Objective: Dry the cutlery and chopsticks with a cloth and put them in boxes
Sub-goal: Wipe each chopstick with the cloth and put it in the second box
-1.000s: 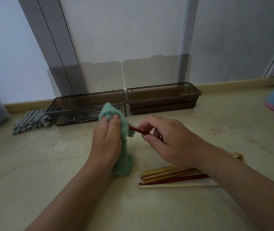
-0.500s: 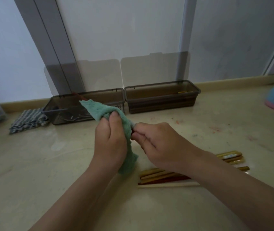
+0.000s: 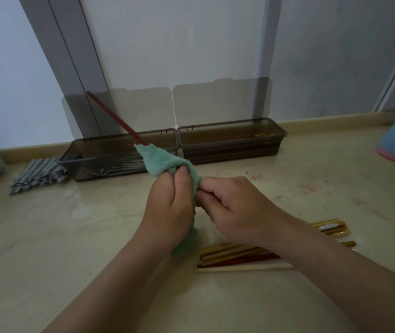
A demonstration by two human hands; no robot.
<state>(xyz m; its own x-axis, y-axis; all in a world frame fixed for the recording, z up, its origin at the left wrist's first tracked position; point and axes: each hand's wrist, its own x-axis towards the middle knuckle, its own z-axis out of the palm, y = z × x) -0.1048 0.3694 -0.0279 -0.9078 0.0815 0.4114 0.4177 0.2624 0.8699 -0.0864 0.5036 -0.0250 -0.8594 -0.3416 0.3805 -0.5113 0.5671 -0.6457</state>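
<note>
Beige stone floor (image 3: 47,260), two open smoky boxes (image 3: 232,140) against the wall. I've got the red chopstick (image 3: 117,118) running up and away to the left out of the green cloth (image 3: 162,162). Left hand (image 3: 170,207) is closed round cloth and stick, right hand (image 3: 237,207) pinches the near end, touching the cloth. It's thin, glossy, dark red. Right-hand box is nearest my right hand.

No text, brand, number or sign can be read anywhere in the frame. One chopstick (image 3: 330,226) at the lower right, lying on the floor, carries a small pale patch with dark marks, but they are too blurred to make out.
</note>
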